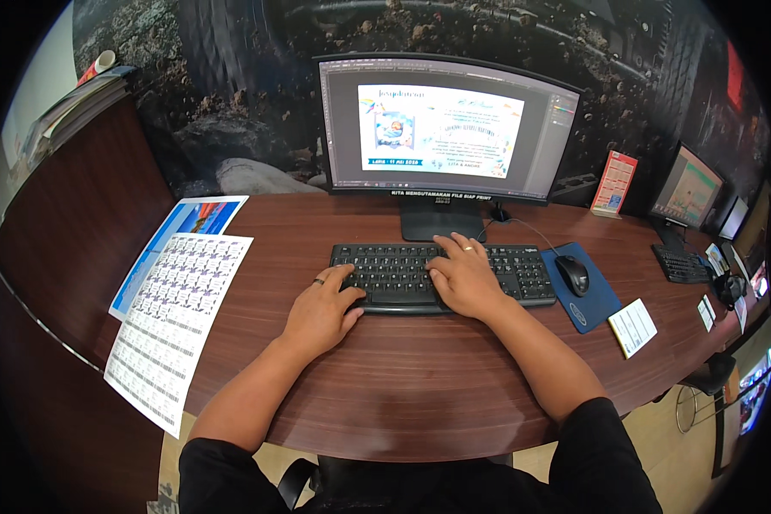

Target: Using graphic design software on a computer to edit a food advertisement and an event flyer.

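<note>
A black keyboard (391, 275) lies on the brown wooden desk in front of me. My left hand (319, 314) rests at its left end, fingers apart and bent over the keys, with a dark ring on one finger. Over the middle-right keys is my right hand (467, 278), fingers spread and a gold-coloured ring on one of them. Neither hand holds anything. Behind the keyboard stands a monitor (338, 128) showing a colourful card layout with a picture and text. To the right, a black mouse (572, 275) sits on a blue mouse pad (593, 306), apart from my right hand.
Printed sheets (158, 343) lie at the desk's left, beside a wooden partition (77, 206) topped with stacked papers (77, 111). A small white pad (633, 328) lies right of the mouse pad. Farther right stand a red leaflet stand (614, 183), a second monitor (689, 188) and another keyboard (681, 264).
</note>
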`<control>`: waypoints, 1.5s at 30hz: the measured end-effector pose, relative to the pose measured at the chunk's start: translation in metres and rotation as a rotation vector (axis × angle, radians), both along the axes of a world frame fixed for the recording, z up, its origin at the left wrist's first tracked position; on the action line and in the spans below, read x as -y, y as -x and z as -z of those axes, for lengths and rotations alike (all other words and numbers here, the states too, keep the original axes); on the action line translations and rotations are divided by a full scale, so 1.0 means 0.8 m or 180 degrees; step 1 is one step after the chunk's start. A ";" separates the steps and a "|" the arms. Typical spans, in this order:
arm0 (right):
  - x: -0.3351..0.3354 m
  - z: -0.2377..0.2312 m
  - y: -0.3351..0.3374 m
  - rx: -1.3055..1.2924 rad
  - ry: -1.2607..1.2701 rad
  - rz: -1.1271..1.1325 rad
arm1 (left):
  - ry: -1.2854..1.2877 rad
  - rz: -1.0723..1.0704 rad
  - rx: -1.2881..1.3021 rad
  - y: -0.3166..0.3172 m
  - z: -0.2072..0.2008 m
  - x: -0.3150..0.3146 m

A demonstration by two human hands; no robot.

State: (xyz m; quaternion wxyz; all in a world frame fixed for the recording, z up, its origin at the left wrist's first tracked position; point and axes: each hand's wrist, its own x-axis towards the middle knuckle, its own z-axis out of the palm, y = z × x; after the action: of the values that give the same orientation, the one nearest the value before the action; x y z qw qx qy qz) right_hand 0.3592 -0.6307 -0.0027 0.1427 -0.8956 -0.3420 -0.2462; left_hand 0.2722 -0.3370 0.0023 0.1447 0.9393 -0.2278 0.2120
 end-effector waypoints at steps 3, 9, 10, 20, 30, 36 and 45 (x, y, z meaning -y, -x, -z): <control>0.045 -0.029 0.020 0.0119 -0.0560 0.0088 | 0.0166 0.0035 0.0055 0.001 -0.007 -0.011; 0.199 -0.041 0.064 -0.0692 -0.0207 0.1675 | 0.0269 -0.0712 -0.1090 -0.009 0.001 -0.039; 0.217 -0.038 0.072 -0.0669 -0.0203 0.1722 | 0.0277 -0.0663 -0.1074 -0.013 0.002 -0.038; 0.229 -0.017 0.092 -0.1188 -0.0244 0.1371 | 0.0430 -0.0666 -0.1477 -0.015 0.005 -0.038; 0.227 -0.026 0.099 -0.1374 -0.0195 0.1430 | 0.0416 -0.0628 -0.1485 -0.017 0.012 -0.043; 0.227 -0.024 0.099 -0.1384 -0.0212 0.1444 | 0.0407 -0.0630 -0.1509 -0.017 0.009 -0.042; 0.232 -0.025 0.075 -0.0513 -0.0818 0.1349 | 0.0410 -0.0704 -0.1579 -0.015 0.005 -0.044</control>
State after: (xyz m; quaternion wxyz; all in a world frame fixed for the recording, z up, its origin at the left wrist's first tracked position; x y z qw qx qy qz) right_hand 0.2991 -0.8163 0.0175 0.2274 -0.9385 -0.1001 -0.2399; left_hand 0.2843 -0.3021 -0.0017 0.2314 0.9705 -0.0675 0.0041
